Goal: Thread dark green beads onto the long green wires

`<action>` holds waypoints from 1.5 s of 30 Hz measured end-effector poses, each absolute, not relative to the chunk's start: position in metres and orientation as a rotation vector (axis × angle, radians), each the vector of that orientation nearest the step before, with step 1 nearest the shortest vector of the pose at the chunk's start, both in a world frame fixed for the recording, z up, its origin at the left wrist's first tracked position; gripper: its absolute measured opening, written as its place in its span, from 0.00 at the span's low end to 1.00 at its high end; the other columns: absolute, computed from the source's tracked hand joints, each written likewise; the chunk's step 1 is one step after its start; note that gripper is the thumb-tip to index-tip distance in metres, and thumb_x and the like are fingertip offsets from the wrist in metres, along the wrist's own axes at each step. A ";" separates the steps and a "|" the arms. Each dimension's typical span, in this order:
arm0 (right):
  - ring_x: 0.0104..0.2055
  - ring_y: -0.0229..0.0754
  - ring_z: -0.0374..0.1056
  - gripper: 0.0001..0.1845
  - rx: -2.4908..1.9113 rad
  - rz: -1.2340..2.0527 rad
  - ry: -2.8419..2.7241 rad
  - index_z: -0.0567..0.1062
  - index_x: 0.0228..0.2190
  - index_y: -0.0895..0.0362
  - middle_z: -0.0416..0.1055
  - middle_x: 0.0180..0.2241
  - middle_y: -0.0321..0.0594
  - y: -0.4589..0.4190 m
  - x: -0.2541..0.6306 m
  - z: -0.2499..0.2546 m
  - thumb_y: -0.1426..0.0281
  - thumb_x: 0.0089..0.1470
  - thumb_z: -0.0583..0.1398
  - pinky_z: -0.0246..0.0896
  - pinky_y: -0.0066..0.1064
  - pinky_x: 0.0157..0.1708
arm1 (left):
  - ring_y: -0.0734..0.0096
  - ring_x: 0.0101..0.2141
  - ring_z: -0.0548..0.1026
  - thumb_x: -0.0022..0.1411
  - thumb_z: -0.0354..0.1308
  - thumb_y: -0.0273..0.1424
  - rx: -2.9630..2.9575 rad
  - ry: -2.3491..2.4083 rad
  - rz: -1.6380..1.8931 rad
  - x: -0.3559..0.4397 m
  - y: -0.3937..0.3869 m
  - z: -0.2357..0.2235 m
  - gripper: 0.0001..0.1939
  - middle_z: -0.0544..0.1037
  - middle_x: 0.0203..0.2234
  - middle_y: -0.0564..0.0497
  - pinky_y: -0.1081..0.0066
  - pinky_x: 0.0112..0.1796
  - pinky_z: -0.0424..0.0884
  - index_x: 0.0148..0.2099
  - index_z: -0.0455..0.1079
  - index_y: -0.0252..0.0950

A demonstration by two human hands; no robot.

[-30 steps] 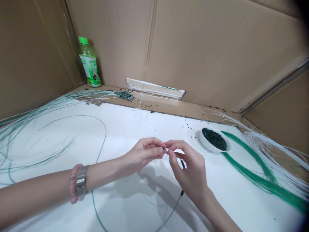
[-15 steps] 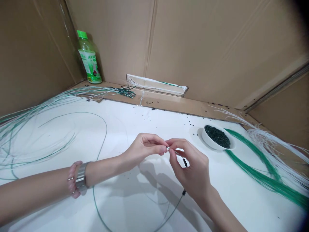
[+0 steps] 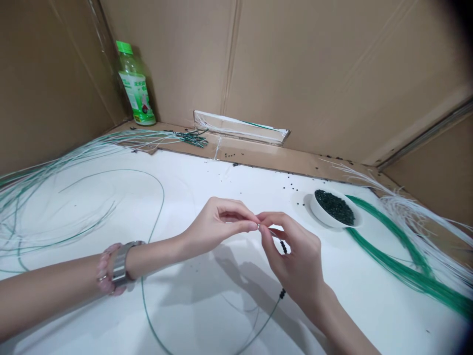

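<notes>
My left hand [image 3: 225,219] is closed in a pinch, thumb against fingers. A dark bead showed at these fingertips a second ago; the fingers now mostly cover it. Tip to tip with it, my right hand [image 3: 291,244] pinches the end of a thin green cord [image 3: 148,315]. A small pale glint shows between the two sets of fingertips. Black beads [image 3: 284,246] are strung on the cord beside my right palm, and more sit lower, near the wrist. From there the cord loops down toward me and curves up to the left, passing behind my left forearm.
A white bowl [image 3: 317,209] of dark beads stands at right, beside green cord bundles [image 3: 399,276] and white strands [image 3: 410,209]. Loose beads lie scattered near the bowl. At left are green and white strands [image 3: 74,153]. A green-capped bottle [image 3: 136,96] stands by the cardboard wall [image 3: 295,74].
The view has tilted slightly. My left fingertips have moved right, closer against my right fingertips, and the dark bead between them has gone from sight.
</notes>
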State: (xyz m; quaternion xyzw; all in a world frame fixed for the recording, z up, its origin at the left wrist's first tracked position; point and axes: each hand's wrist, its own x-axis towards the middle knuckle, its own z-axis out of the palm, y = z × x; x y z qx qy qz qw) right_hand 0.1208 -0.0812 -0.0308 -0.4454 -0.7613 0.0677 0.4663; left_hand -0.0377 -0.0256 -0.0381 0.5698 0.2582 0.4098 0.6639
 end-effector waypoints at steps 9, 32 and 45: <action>0.32 0.33 0.72 0.07 -1.036 0.131 -1.802 0.71 0.30 0.58 0.75 0.30 0.38 -0.081 0.119 -0.031 0.81 0.53 0.58 0.72 0.24 0.31 | 0.84 0.27 0.74 0.52 0.66 0.26 1.139 0.578 0.944 -0.037 -0.032 -0.041 0.01 0.77 0.23 0.56 0.85 0.33 0.72 0.29 0.77 0.35; 0.25 0.33 0.68 0.09 -1.028 -0.074 -1.863 0.70 0.29 0.58 0.73 0.24 0.35 -0.080 0.124 -0.028 0.83 0.50 0.60 0.68 0.25 0.25 | 0.84 0.28 0.74 0.59 0.59 0.27 1.159 0.652 0.929 -0.035 -0.039 -0.029 0.06 0.76 0.25 0.55 0.84 0.34 0.71 0.29 0.69 0.33; 0.24 0.32 0.67 0.08 -1.064 0.197 -1.785 0.71 0.30 0.57 0.72 0.25 0.34 -0.082 0.121 -0.030 0.81 0.51 0.59 0.71 0.23 0.24 | 0.81 0.28 0.73 0.59 0.59 0.27 1.175 0.630 0.928 -0.034 -0.038 -0.030 0.04 0.76 0.25 0.54 0.81 0.34 0.70 0.33 0.73 0.34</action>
